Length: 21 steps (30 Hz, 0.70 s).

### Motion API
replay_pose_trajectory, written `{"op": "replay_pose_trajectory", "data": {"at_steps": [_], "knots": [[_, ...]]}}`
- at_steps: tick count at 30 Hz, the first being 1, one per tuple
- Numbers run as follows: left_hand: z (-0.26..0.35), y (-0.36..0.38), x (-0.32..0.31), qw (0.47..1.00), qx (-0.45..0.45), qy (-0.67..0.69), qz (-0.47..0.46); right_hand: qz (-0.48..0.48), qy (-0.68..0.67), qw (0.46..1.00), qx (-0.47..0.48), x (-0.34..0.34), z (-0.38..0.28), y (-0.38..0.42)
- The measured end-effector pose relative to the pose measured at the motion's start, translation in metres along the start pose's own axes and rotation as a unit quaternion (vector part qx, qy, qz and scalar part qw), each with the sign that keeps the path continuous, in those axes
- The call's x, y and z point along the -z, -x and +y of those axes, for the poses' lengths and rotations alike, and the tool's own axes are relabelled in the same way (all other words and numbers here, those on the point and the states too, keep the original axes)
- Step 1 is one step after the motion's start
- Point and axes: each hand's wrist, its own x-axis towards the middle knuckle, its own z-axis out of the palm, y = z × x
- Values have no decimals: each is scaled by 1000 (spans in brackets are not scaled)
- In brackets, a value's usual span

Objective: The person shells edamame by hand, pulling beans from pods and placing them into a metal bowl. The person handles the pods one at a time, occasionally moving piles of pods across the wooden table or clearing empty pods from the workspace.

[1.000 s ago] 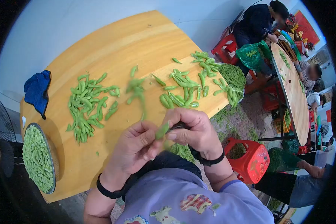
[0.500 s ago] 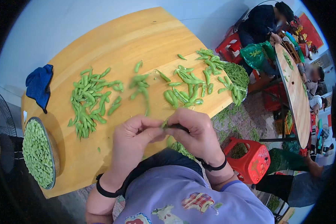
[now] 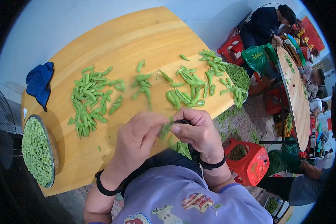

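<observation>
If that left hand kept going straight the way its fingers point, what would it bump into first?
Probably the pod at the fingers of the left hand, then the right hand just beyond. The pod is blurred, so they may already touch.

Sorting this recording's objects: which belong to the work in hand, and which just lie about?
In use, it seems:
green pod, right hand holding it, left hand at it
loose pods on the table
bowl of beans

Apparently just about:
blue cloth
red stool
</observation>
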Motion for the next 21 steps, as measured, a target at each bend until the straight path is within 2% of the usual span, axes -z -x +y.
{"op": "replay_pose_trajectory", "data": {"at_steps": [1,3,4,6,7,9,13,16,18,19,21], "knots": [[-1,-1,-1,1000,0,1,0,1,0,1000,0,1,-1,1],[-1,-4,-1,994,-91,-66,2,12,42,999,-12,1,-3,3],[2,-4,0,994,-91,-66,3,11,43,999,-12,0,-5,4],[11,-2,3,999,16,21,-41,13,92,995,36,-3,-4,8],[11,-1,3,999,17,21,-41,12,92,995,35,-2,-2,8],[9,-2,4,998,-4,-32,-48,2,167,979,120,2,2,7],[4,-2,2,996,-46,-64,-40,14,177,982,67,0,-7,13],[3,-1,0,997,-57,-35,-43,27,99,994,39,-3,-9,14],[3,-1,-1,994,54,76,-58,30,82,996,33,-3,-10,15],[3,-1,0,994,55,77,-58,30,83,996,32,-3,-10,15],[2,-6,4,960,184,179,-115,22,54,998,1,-1,-9,14]]}}
